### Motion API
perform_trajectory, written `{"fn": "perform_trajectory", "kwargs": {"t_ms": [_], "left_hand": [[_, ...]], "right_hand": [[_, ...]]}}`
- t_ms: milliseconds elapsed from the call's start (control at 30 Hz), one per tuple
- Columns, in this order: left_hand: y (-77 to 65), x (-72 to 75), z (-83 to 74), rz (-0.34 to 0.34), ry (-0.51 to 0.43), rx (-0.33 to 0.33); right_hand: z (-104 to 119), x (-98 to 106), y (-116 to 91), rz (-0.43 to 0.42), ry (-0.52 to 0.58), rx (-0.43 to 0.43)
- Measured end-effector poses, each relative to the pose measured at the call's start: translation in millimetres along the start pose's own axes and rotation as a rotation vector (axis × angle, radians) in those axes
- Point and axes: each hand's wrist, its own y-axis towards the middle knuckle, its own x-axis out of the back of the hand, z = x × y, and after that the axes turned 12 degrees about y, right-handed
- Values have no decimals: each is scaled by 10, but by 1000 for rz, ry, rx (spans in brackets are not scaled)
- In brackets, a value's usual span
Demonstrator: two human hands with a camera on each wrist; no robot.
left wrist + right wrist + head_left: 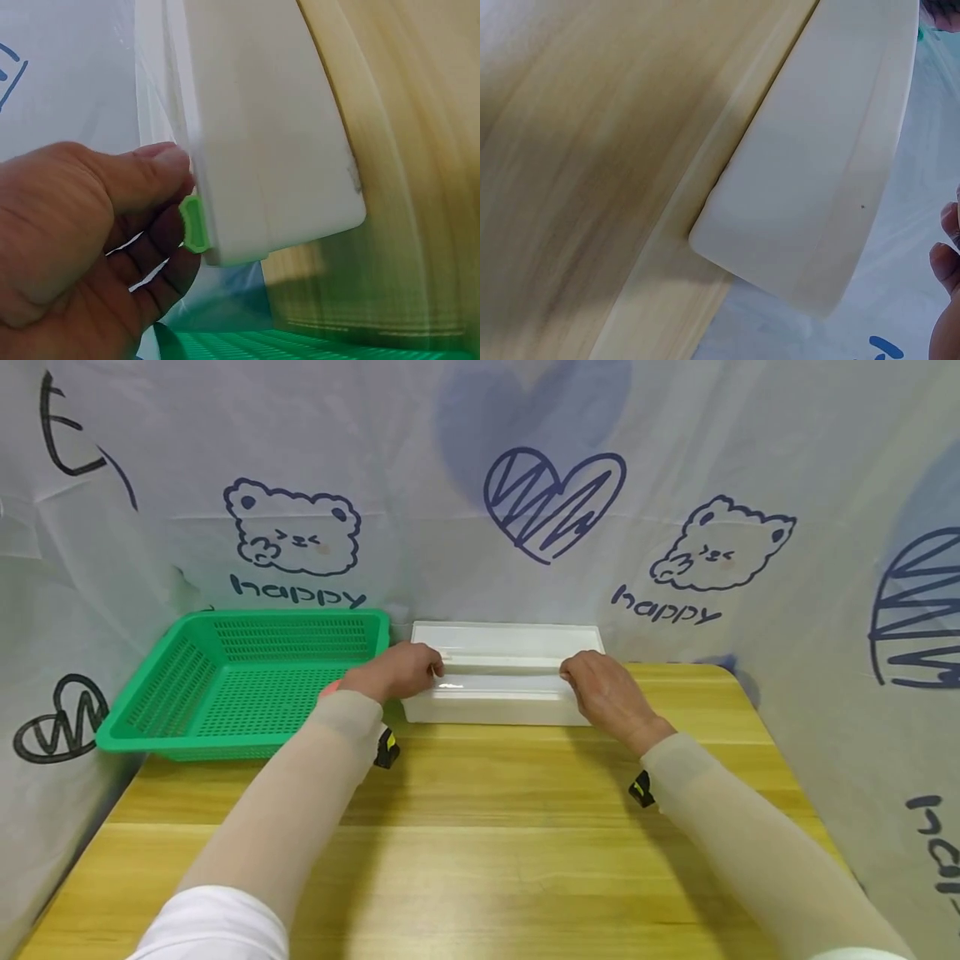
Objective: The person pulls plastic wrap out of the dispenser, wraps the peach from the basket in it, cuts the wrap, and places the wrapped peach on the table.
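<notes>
A person in pale sleeves (277, 810) works at a wooden table (510, 827), both arms stretched toward a long white box (495, 712) set lengthwise by the middle of the table's far edge. What looks like a strip of clear film (502, 683) runs between the two hands along the top of the box, glossy where it catches the light. The left hand (405, 670), thumb and forefinger pressed together, pinches the film at the box's left end, its other fingers bent just beside a small green clip (196, 224) on that end. The right hand (606, 693) pinches the film at the opposite end, fingers curled; the right wrist view catches only fingertips at its margin, with the box's smooth front and right end filling the middle. To the left, a green basket (225, 746) covers the table's far left corner, its rim reaching past the left edge and its right side close to the left hand. Small black pieces (387, 748) with yellow marks show below both wrists. Behind the far edge hangs a pale cloth (420, 543) bearing drawn hearts (555, 503), two bear faces (294, 531) and the word "happy"
</notes>
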Motion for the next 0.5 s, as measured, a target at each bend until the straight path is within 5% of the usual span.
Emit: {"fn": "perform_trajectory", "kwargs": {"t_ms": [267,500], "left_hand": [[13,-37,-41,4,-44,66],[39,-56,-78,-22,4,36]], "right_hand": [[-4,-8,-37,14,-2,-10],[-18,-9,-40,8,-2,-5]]}}
